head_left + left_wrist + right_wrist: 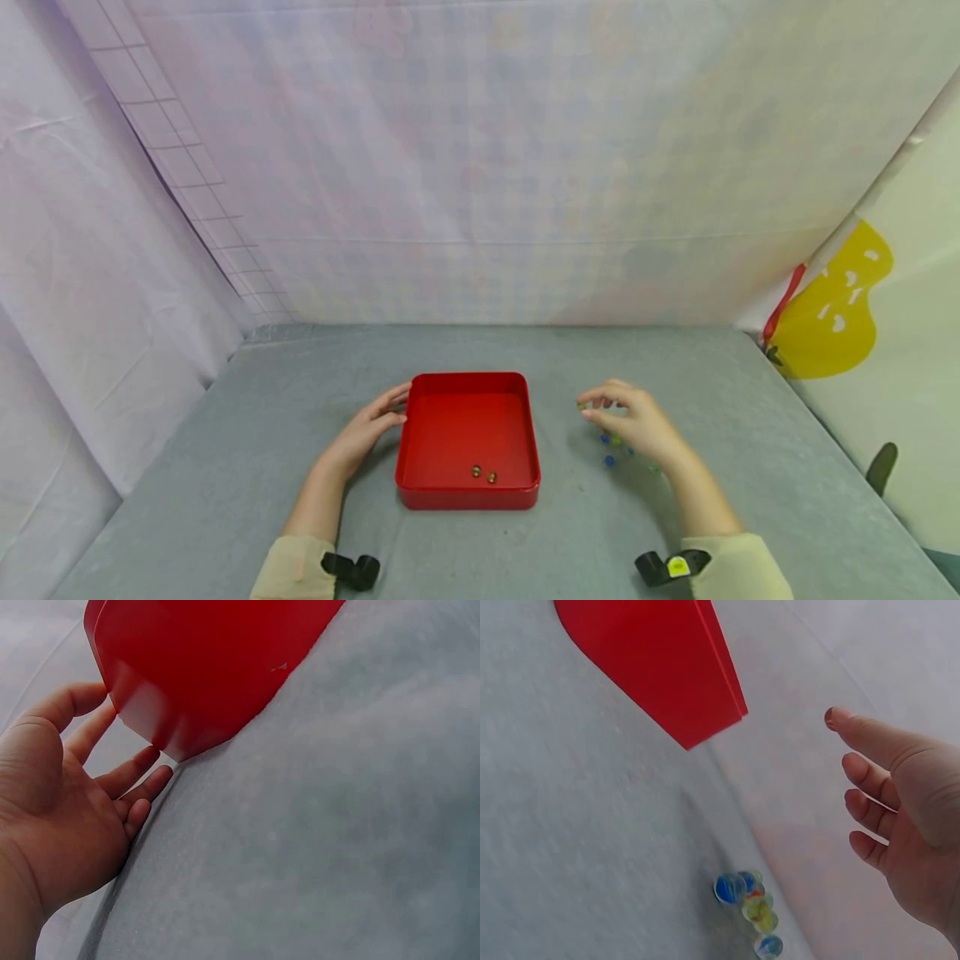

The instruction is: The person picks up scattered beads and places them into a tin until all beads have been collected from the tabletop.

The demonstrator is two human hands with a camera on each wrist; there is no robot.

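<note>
Left hand point(367, 429) rests with loosely extended fingers against the nine o'clock wall of the squarish red tray point(468, 421), which holds two brown balls point(476, 472) near six o'clock. Across a gap, another brown ball point(829, 718), round with no long axis, is pinched by the right hand point(626, 417); from it the tray lies towards nine o'clock. Around six o'clock of that hand, loose marbles point(729, 888) lie on the table point(450, 554).

No text, labels or numbers can be read.
</note>
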